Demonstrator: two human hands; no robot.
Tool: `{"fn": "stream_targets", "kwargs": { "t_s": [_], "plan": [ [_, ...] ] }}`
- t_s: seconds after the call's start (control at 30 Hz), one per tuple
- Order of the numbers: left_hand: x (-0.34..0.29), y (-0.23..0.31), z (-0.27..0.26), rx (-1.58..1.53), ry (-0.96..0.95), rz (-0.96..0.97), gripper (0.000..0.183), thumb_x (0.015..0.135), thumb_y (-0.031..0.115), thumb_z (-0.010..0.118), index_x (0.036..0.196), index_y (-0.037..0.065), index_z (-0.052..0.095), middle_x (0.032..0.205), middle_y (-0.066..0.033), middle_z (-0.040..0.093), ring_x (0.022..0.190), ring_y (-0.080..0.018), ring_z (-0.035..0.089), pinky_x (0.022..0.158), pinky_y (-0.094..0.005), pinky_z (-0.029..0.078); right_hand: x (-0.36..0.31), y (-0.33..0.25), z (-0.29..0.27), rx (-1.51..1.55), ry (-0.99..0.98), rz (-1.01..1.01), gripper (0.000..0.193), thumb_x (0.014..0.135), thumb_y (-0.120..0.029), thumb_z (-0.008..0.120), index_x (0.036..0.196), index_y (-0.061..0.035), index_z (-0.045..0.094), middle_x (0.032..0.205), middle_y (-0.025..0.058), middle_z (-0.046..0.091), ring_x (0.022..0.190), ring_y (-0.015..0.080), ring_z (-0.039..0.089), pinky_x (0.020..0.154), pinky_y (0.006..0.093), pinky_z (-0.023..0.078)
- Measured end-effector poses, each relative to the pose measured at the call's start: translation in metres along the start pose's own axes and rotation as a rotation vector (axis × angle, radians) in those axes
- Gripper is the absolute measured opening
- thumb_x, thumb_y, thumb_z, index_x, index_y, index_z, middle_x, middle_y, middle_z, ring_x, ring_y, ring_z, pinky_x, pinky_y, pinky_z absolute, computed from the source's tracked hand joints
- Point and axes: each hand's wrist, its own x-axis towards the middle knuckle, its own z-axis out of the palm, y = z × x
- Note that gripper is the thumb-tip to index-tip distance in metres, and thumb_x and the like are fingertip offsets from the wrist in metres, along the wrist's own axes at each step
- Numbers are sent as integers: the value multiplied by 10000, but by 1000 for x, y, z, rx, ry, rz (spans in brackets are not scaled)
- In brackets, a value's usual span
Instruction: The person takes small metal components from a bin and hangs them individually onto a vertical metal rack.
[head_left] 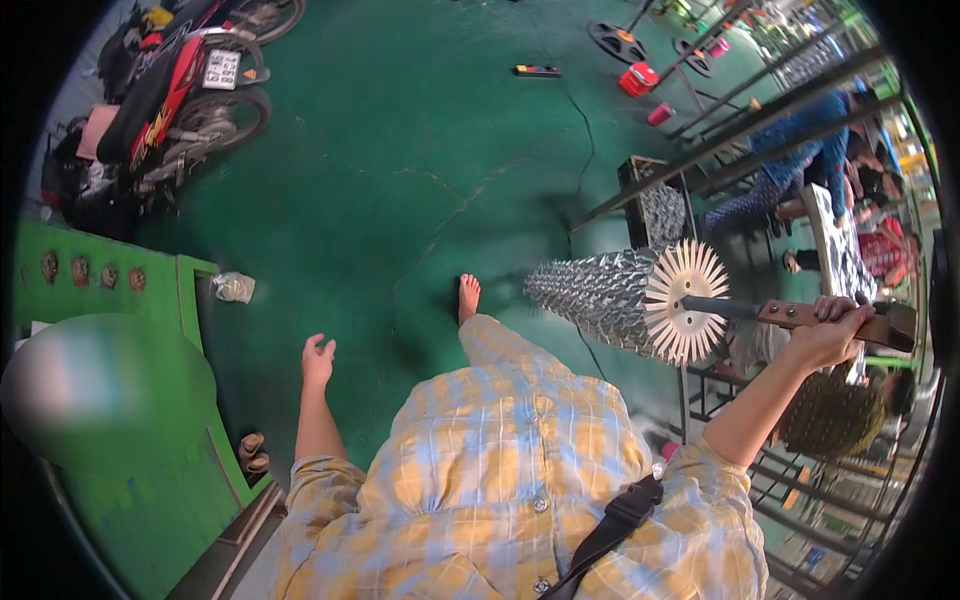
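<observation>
My right hand (832, 332) is closed round a brown riveted handle (785, 314), held out to my right. From the handle a dark metal shaft (722, 306) runs to a disc of pale radiating slats (690, 300). Behind the disc stretches a long bundle (595, 290), thick with small silvery pieces and narrowing toward its far end. What the pieces are I cannot make out. On the other side my left hand (318, 358) hangs with nothing in it, fingers apart and slightly bent, over the floor.
Motorbikes (175, 110) stand at the far left, beyond a green table (140, 510). A plastic bag (234, 288) and shoes (253, 452) lie beside it. Metal racks (760, 130), a bin of silvery pieces (660, 210) and seated people are at right. A cable (590, 140) crosses the green floor.
</observation>
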Motion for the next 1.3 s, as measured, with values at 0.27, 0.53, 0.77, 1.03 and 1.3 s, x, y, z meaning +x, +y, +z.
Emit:
{"fn": "stream_targets", "kwargs": {
  "t_s": [0.27,0.53,0.77,1.03,1.3],
  "plan": [
    [-17,-4,10,-336,-12,-602,343,806,172,568,1091,65,410,733,-68,504,513,-122,479,368,-215,328,13,66,155,123,-116,-3,189,863,-180,480,789,-8,457,500,4,354,399,79,303,381,223,267],
    [53,41,25,-488,70,-664,306,807,174,568,1050,55,426,716,-81,502,525,-142,509,352,-211,349,22,134,297,116,-211,60,181,863,-174,457,881,6,461,518,6,342,416,83,282,392,222,255],
    [193,136,14,-462,3,-590,275,792,166,587,1005,69,442,675,-40,508,507,-113,491,389,-206,325,34,179,388,103,-179,104,250,890,-242,443,907,7,453,518,-2,344,406,73,285,383,220,245],
    [379,291,-9,-342,-50,-291,271,795,160,584,1019,48,479,705,-31,521,533,-89,484,429,-203,354,74,226,453,90,-76,65,219,890,-234,449,887,-16,462,540,-16,348,426,54,315,377,199,262],
    [471,372,75,-369,-217,-214,239,798,141,569,991,43,469,672,-28,494,512,-89,472,396,-211,341,122,281,496,54,17,-22,236,886,-243,462,862,-8,454,538,-34,330,432,36,303,380,185,264]
  ]
}}
